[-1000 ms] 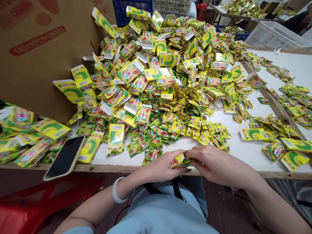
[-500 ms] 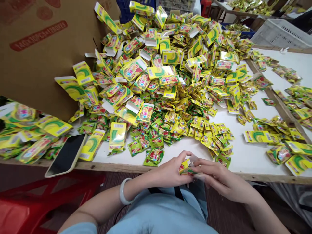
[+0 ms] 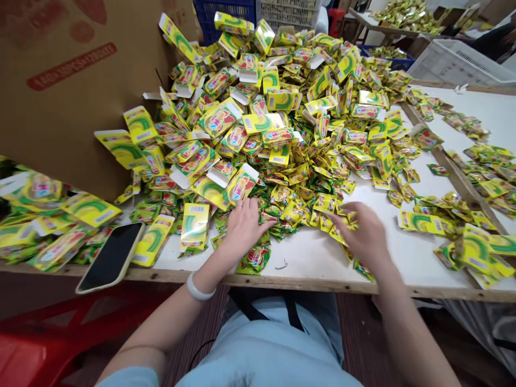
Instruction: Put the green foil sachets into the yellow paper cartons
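Note:
My left hand (image 3: 243,228) reaches into the front of the heap, thumb apart from the fingers. Its fingertips meet the lower end of a small yellow candy box (image 3: 241,185) with a white flap raised; what lies under them is hidden. Green candy sachets (image 3: 257,259) surround this hand. Over the yellow candy sachets (image 3: 326,203) is my right hand (image 3: 363,234), smeared by motion, with a gap between thumb and forefinger. No held thing shows in it. Many yellow boxes (image 3: 264,122), several with open flaps, are heaped behind both hands.
A large cardboard carton (image 3: 80,107) stands at the left. Near the front edge lies a phone (image 3: 110,258). Boxes (image 3: 475,248) and sachets are grouped at the right, by a wooden strip (image 3: 455,166). A red stool (image 3: 36,344) stands below, and a white crate (image 3: 459,62) is behind.
The box my hands held near my body has left them, and another box lies on the right-hand group. Both hands have moved forward and apart. The flapped box near my left hand has tilted.

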Available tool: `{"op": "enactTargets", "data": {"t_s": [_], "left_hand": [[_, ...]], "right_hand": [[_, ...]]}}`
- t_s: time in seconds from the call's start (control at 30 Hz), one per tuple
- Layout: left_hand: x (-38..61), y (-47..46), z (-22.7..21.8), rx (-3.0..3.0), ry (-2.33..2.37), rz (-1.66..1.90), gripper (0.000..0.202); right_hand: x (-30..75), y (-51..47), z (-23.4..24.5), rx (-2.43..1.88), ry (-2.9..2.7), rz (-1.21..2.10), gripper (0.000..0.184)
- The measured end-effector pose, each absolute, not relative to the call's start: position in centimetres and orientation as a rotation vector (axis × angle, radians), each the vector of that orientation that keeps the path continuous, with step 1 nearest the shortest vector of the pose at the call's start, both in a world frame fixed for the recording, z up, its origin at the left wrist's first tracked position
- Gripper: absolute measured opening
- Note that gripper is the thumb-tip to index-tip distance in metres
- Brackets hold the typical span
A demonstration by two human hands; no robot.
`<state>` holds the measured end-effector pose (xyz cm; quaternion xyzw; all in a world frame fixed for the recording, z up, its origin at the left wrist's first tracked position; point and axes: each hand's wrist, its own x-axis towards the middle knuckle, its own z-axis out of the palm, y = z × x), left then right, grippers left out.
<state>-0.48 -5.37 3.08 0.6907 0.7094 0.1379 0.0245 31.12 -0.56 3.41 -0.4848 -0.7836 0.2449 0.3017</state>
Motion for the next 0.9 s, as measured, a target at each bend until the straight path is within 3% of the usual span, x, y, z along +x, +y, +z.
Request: {"op": "enactTargets", "data": {"t_s": [0.13,0.23,0.5,0.67,0.9], "left_hand": [[0.8,-5.2,2.5,2.094,2.159,0.372,0.039],[0.2,-4.9,1.6,2.079,2.006,0.427,0.030],[0.7,-6.9,2.8,1.961,1.649,1.014,0.031],[2.5,-8.4,2.9,1.986,1.539,1.056,0.027],[2.8,-9.0,4.4,1.664,1.429,0.977,0.053]], "right_hand": [[20.9,1.2,1.7,-1.449,-2.306,0.503,0.024],[20.4,1.3,1.7,-1.497,-2.270,0.591,0.017],[23.1,-2.3,0.6,-1.062,-1.267,1.451,0.035],[18.8,-4.8,1.9,-1.014,-1.171,1.439,0.037],[18.7,-6.5,3.0,-1.051,-1.206,1.267,0.032]]}}
